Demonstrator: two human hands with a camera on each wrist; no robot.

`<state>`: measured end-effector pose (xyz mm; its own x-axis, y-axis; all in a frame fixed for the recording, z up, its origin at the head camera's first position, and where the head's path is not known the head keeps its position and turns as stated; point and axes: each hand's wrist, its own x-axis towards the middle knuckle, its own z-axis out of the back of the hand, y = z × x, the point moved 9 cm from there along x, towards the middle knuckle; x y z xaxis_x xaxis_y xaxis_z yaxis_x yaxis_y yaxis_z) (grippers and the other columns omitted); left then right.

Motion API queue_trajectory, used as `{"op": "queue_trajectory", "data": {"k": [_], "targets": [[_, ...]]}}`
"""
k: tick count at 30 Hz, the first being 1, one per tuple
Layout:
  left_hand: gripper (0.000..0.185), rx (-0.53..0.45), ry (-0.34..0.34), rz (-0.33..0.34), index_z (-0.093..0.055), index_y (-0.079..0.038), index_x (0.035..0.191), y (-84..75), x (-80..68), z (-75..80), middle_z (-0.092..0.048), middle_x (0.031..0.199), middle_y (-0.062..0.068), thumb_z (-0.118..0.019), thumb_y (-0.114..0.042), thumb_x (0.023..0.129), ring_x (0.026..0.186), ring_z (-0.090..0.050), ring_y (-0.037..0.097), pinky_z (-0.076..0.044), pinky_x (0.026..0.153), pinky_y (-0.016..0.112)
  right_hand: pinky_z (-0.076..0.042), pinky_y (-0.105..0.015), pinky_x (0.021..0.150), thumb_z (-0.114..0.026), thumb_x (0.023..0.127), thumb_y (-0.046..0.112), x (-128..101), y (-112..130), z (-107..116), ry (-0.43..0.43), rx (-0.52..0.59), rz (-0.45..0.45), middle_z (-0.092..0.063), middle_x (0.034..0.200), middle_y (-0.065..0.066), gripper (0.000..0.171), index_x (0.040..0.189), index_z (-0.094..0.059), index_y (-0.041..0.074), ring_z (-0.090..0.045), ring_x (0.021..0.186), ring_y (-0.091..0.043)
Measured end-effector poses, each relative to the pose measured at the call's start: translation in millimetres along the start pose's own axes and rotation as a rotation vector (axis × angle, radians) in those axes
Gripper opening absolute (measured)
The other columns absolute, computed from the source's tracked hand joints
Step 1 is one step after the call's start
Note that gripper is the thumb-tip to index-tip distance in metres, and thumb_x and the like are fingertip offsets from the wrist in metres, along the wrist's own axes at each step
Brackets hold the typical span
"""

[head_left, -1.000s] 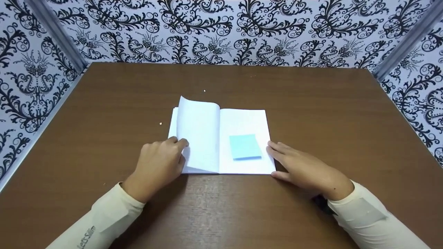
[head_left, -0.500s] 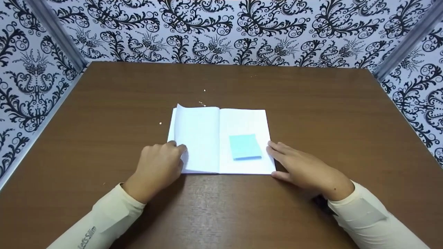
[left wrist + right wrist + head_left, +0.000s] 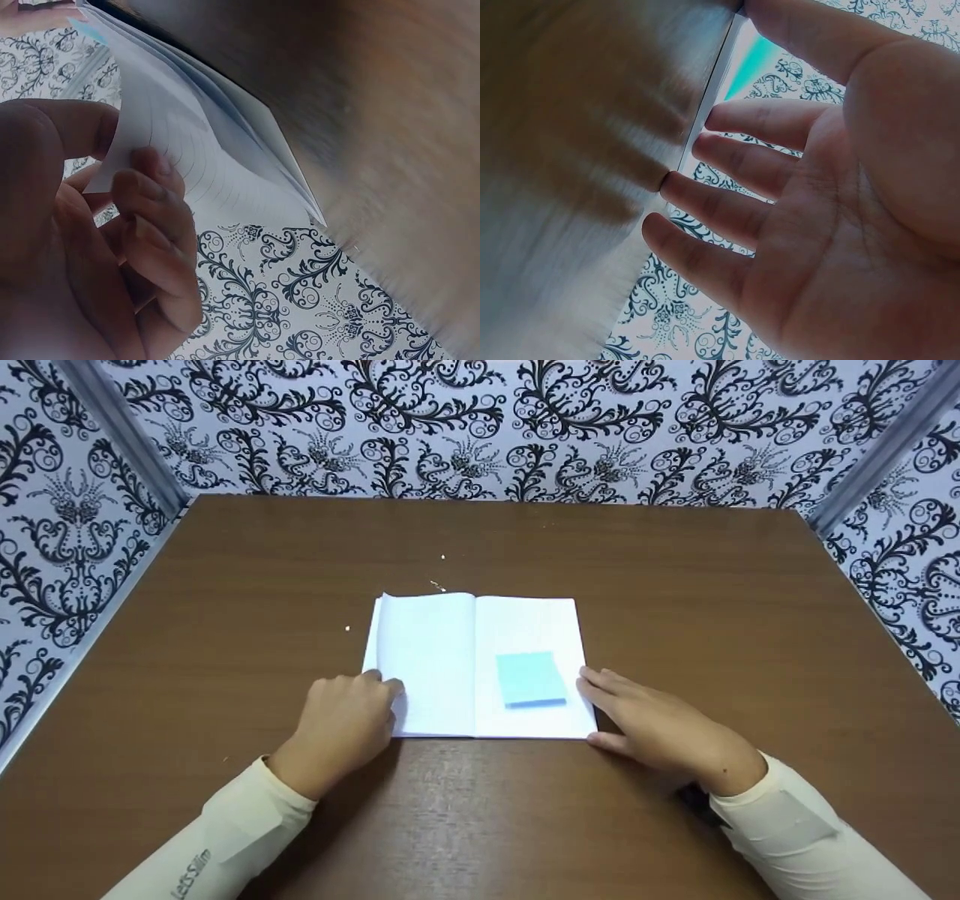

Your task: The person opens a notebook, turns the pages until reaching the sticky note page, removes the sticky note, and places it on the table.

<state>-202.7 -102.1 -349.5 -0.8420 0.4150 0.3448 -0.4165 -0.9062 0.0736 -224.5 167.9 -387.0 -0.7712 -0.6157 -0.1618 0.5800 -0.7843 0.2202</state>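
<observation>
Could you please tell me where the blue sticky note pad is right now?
In the head view, the blue sticky note pad lies on the right-hand page of the open notebook, low on the page, just left of the right hand.

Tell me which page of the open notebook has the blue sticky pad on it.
The right-hand page of the open white lined notebook, beside the right hand: the light blue sticky pad lies there. The left-hand page is bare.

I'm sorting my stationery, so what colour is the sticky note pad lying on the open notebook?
Light blue sticky note pad, clearest in the head view.
</observation>
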Motion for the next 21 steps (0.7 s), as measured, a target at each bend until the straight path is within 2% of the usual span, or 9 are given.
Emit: {"op": "queue_trajectory", "data": {"k": [4,7,12,17,21], "targets": [[0.024,0.015,-0.014,-0.022,-0.054,-0.009,0.058,-1.3,-2.7,1.2,-0.041,0.050,0.001,-0.066,0.000,0.077,0.051,-0.019,0.010,-0.017,0.039,0.028,-0.031,-0.056,0.116,-0.064,0.097,0.033,1.2,-1.5,-2.1,0.013,0.007,-0.011,-0.031,0.162,-0.018,0.071,0.153,-0.034,-0.001,-0.031,0.148,-0.041],[0.034,0.033,-0.028,-0.020,-0.047,-0.011,0.055,-1.1,-3.9,2.7,-0.033,0.047,-0.002,-0.067,-0.006,0.081,0.051,-0.018,0.010,-0.016,0.039,0.028,-0.031,-0.056,0.116,-0.064,0.097,0.033,1.4,-1.3,-2.6,0.012,0.005,-0.008,-0.031,0.162,-0.018,0.072,0.153,-0.035,-0.001,-0.031,0.148,-0.041],[0.039,0.046,0.014,0.005,-0.046,-0.010,0.056,1.2,-3.2,-0.3,-0.025,0.048,-0.005,-0.068,-0.016,0.086,0.049,-0.019,0.011,-0.017,0.040,0.029,-0.032,-0.057,0.115,-0.065,0.097,0.032,-0.1,-1.2,-1.8,0.004,0.003,-0.007,-0.032,0.161,-0.019,0.071,0.152,-0.035,-0.001,-0.032,0.147,-0.042],[0.038,0.059,0.042,0.016,-0.050,-0.009,0.058,0.8,-0.9,-1.4,-0.031,0.045,-0.002,-0.070,-0.020,0.087,0.047,-0.023,0.012,-0.022,0.039,0.031,-0.032,-0.057,0.115,-0.065,0.097,0.032,-1.0,-0.5,-0.9,-0.003,-0.001,-0.002,-0.034,0.160,-0.019,0.070,0.152,-0.036,-0.001,-0.034,0.146,-0.042],[0.034,0.075,0.014,0.005,-0.054,-0.008,0.061,-2.7,3.1,0.2,-0.042,0.046,0.003,-0.071,-0.023,0.086,0.042,-0.031,0.014,-0.031,0.037,0.035,-0.033,-0.056,0.115,-0.064,0.097,0.031,-0.8,-0.1,-0.3,-0.005,-0.006,0.001,-0.035,0.160,-0.019,0.070,0.152,-0.036,-0.002,-0.035,0.146,-0.042]]}}
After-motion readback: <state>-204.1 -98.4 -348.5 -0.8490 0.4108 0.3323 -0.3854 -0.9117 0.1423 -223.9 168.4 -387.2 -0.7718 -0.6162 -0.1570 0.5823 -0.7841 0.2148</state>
